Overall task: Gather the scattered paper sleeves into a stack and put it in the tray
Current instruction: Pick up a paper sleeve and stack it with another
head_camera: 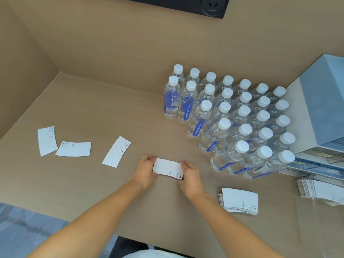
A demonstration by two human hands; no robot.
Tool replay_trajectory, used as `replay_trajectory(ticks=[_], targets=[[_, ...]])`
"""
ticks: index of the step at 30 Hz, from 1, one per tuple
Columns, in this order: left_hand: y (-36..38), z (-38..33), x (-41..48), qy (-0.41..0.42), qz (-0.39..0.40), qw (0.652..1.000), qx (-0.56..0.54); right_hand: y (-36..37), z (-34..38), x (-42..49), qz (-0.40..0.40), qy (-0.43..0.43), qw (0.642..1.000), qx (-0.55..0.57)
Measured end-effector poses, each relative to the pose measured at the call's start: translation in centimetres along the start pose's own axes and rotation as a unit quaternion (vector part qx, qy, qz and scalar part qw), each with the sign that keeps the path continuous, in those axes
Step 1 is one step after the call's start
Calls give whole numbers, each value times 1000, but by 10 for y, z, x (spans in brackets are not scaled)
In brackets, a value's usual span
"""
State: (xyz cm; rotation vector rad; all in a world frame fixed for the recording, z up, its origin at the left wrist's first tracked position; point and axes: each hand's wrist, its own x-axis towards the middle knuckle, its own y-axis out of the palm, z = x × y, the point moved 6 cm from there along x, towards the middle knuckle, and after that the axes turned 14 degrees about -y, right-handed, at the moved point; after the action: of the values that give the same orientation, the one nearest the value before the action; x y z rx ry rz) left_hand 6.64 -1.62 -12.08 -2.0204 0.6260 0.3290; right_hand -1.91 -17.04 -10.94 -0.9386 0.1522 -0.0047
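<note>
A: Head view, hands?
B: Left hand (146, 169) and right hand (189, 175) pinched the short ends of a small bundle of paper sleeves (168, 168), lower center of frame, squaring it on the table (111, 108).
A: Loose ones?
B: 3 single sleeves (73, 149) lay flat at left. Another stack (239, 201) sat lower right, near the clear tray (316, 211).
A: Handling?
B: Light, thin, bendy, probably slippery between layers. Best gripped at both ends, thumb on top.
A: Hazards?
B: Water bottles (232, 116) stood close, upper right.

Capped water bottles (232, 120) stood in rows on the table (111, 108), beside blue drawers (322, 112); a socket (214, 6) sat above.
</note>
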Motion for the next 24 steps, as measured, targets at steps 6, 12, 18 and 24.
replay_trajectory(ticks=[6, 12, 18, 24], targets=[[-5, 3, 6, -8, 22, 1000, 3, -2, 1, -4, -50, 24, 998, 27], [-7, -5, 18, 56, 67, 982, 168, -6, -8, 9, 22, 14, 1000, -7], [-8, 11, 15, 40, 27, 998, 41, -12, -22, -6, -38, 60, 996, 62], [-16, 15, 16, 56, 28, 998, -1, -10, -29, -10, -39, 85, 992, 80]])
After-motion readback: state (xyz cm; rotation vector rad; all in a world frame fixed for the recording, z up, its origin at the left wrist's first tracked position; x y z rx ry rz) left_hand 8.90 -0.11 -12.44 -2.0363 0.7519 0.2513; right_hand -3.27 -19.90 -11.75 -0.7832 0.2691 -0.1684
